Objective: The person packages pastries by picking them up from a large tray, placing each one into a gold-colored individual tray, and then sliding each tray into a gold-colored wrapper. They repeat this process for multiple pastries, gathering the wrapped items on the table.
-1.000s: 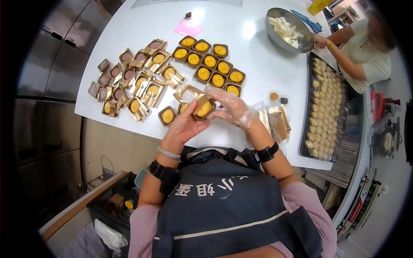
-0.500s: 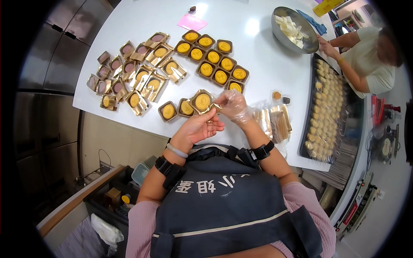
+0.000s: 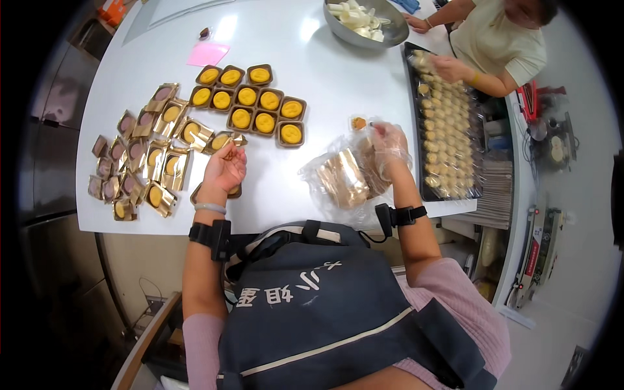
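My left hand (image 3: 225, 170) is over the left part of the table. Its curled fingers hold the edge of a yellow molded cake (image 3: 221, 141) in a gold wrapper, next to other wrapped cakes. Below that hand, cakes in brown trays (image 3: 234, 190) are partly hidden. My right hand (image 3: 392, 142), in a clear plastic glove, is beyond a clear bag of gold wrappers (image 3: 344, 177). Its fingers are drawn together beside a small orange piece (image 3: 358, 123) and a dark bit; what they grip, if anything, is hidden.
Unwrapped yellow cakes (image 3: 246, 96) in brown trays stand mid-table; wrapped yellow and purple ones (image 3: 135, 151) crowd the left. A pink sheet (image 3: 208, 54) lies behind. At right are a steel bowl (image 3: 335, 27) of white pieces and a film-covered tray of dough balls (image 3: 448, 130), where another person works.
My hands have parted. The left carried the wrapped cake left to the wrapped group; the right moved to the wrapper bag. The view shifted right. The other person's hand now reaches over the tray.
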`<state>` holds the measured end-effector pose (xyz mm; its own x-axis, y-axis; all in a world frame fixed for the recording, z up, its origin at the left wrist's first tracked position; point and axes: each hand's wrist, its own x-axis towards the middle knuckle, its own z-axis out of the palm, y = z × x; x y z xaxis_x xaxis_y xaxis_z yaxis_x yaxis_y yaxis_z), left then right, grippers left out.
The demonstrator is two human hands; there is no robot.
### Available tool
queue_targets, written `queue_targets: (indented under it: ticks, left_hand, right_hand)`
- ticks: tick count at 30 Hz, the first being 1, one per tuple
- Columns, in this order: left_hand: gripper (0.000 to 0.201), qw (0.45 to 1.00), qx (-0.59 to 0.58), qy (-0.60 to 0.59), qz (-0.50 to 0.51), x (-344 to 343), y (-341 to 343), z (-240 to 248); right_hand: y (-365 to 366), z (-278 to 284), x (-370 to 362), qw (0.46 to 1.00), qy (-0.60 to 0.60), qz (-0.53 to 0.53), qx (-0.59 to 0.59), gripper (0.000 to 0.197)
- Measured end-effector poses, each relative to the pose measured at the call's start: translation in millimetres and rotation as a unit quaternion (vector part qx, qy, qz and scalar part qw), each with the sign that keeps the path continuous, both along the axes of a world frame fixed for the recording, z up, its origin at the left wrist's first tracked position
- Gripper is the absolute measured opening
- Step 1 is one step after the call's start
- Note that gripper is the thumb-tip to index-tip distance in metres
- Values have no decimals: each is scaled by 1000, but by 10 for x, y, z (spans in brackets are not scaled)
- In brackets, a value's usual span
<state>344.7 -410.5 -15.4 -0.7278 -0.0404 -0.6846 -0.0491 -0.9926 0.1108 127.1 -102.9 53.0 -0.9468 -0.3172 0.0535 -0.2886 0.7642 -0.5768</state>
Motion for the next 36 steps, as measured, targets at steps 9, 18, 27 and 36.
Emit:
queue_targets:
  ticks: [9, 18, 27, 36]
  left_hand:
    - [37, 992, 121, -25, -35, -172, 211, 337]
    - [27, 992, 8, 29, -122, 164, 544, 567]
    - [31, 919, -213, 106, -315, 294, 1080, 1082]
    - [20, 966, -250, 42, 50, 457, 990, 737]
  right_hand:
    - [503, -304, -142, 981, -106, -2, 163, 28]
    - [361, -35, 85, 951, 80, 25, 297, 21]
    - [-122, 732, 330, 877, -266, -72, -394, 18]
    - [-1109, 684, 1305, 845, -433, 256, -181, 21]
